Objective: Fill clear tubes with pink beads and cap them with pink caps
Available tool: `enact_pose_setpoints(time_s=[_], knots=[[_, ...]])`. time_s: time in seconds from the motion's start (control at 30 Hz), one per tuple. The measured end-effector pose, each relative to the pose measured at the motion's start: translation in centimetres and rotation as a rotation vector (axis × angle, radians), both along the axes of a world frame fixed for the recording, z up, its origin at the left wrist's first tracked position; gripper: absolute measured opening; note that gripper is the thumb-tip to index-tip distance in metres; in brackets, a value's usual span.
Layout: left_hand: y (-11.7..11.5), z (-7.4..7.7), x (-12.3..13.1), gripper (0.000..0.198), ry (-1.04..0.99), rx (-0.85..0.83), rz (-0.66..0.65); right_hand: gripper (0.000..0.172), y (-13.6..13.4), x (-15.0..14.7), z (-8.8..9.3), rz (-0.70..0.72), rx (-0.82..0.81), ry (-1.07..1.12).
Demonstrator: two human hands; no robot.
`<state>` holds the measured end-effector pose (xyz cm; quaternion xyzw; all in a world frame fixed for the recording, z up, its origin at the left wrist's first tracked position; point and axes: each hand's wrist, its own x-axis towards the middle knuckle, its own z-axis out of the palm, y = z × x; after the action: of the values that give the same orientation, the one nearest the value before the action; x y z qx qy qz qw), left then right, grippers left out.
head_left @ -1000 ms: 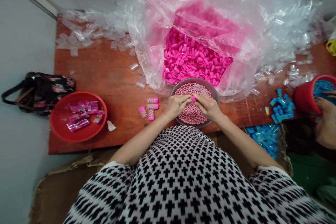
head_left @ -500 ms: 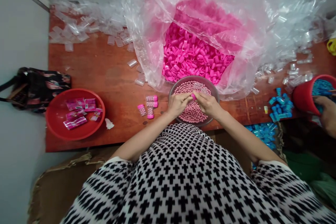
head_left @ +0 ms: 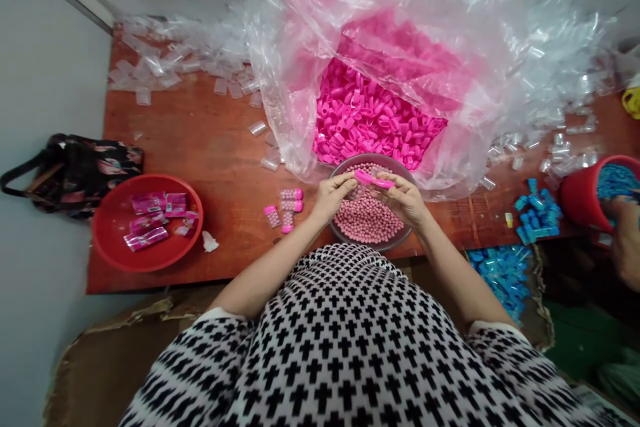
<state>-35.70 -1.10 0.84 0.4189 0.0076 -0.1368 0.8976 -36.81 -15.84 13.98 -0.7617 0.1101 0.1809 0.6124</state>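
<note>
Pink caps (head_left: 384, 183), two of them, sit between my hands, just above the gray bowl (head_left: 373, 246); I cannot tell whether they touch each other. My left hand (head_left: 336, 195) pinches one at the fingertips, and my right hand (head_left: 404, 199) grips the other, fingers curled in close. Beneath them, pink beads (head_left: 370, 219) fill the bowl. Just left of the bowl lie four capped tubes (head_left: 273, 216) with beads inside. Right behind it, a big plastic bag (head_left: 280, 80) gapes open on a heap of loose pink caps. Farther left of the bowl, a red basin (head_left: 170, 253) holds shiny pink packets (head_left: 147, 239), with a dark flowered handbag (head_left: 75, 173) beside the basin. Well to the bowl's right, blue pieces (head_left: 540, 213) are piled near a red bucket (head_left: 577, 188), where another person's hand (head_left: 627, 240) is at the mouth.
</note>
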Motion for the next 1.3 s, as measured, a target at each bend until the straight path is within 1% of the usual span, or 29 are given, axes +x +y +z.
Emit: enact_pose_setpoints(time_s=[0.07,0.13,0.2,0.27,0.33,0.43,0.53,0.63,0.7,0.77,0.83,0.9,0.97,1.03,1.1,1.13,1.2,1.27,1.3], knots=[[0.2,0.4,-0.2,0.040,-0.094,0.051,0.009,0.041,0.0,0.0,-0.2,-0.055,0.034,0.038],[0.4,0.9,-0.4,0.031,-0.215,0.118,0.020,0.038,0.1,0.2,-0.2,-0.048,0.064,0.134],[0.5,1.4,-0.5,0.025,-0.307,0.182,0.033,0.037,0.4,0.5,0.1,-0.019,0.123,0.286],[0.6,1.8,-0.7,0.021,-0.352,0.220,0.051,0.036,0.7,0.6,0.3,-0.025,0.207,0.432],[0.7,2.0,-0.9,0.021,-0.357,0.228,0.061,0.029,1.1,0.5,0.0,-0.082,0.271,0.513],[0.7,1.9,-1.2,0.021,-0.355,0.225,0.073,0.020,1.8,0.1,-1.1,-0.219,0.309,0.494],[0.6,1.8,-1.5,0.023,-0.359,0.226,0.099,0.017,2.6,-0.5,-2.4,-0.338,0.319,0.430],[0.7,1.4,-1.6,0.024,-0.362,0.248,0.109,0.016,3.3,-0.9,-3.3,-0.385,0.360,0.397],[0.9,0.8,-1.5,0.025,-0.332,0.270,0.091,0.017,3.9,-0.8,-3.9,-0.372,0.382,0.418],[1.4,-0.2,-1.5,0.029,-0.269,0.279,0.058,0.022,4.5,-0.6,-4.7,-0.325,0.375,0.472],[2.4,-1.9,-1.5,0.034,-0.224,0.288,0.025,0.028,5.1,-0.3,-5.6,-0.261,0.347,0.528],[3.7,-4.0,-1.8,0.036,-0.217,0.331,0.014,0.033,5.7,0.0,-6.5,-0.213,0.306,0.553],[5.1,-6.5,-2.2,0.035,-0.219,0.415,0.017,0.036,5.9,0.2,-7.2,-0.200,0.260,0.554],[6.2,-8.9,-2.9,0.033,-0.197,0.525,0.015,0.037,5.7,0.3,-7.5,-0.203,0.219,0.541],[6.9,-10.8,-3.5,0.033,-0.180,0.624,-0.003,0.038,5.1,0.4,-7.5,-0.213,0.175,0.523],[7.2,-11.5,-3.8,0.033,-0.183,0.663,-0.010,0.037,4.7,0.4,-7.4,-0.217,0.149,0.515],[7.7,-12.5,-4.0,0.031,-0.209,0.719,-0.005,0.036,3.9,0.4,-7.2,-0.230,0.089,0.500],[8.4,-13.1,-3.3,0.030,-0.216,0.782,0.061,0.036,3.1,0.3,-7.0,-0.240,0.032,0.493],[8.8,-13.5,-2.5,0.029,-0.195,0.821,0.113,0.037,2.8,0.3,-6.9,-0.243,0.011,0.496]])
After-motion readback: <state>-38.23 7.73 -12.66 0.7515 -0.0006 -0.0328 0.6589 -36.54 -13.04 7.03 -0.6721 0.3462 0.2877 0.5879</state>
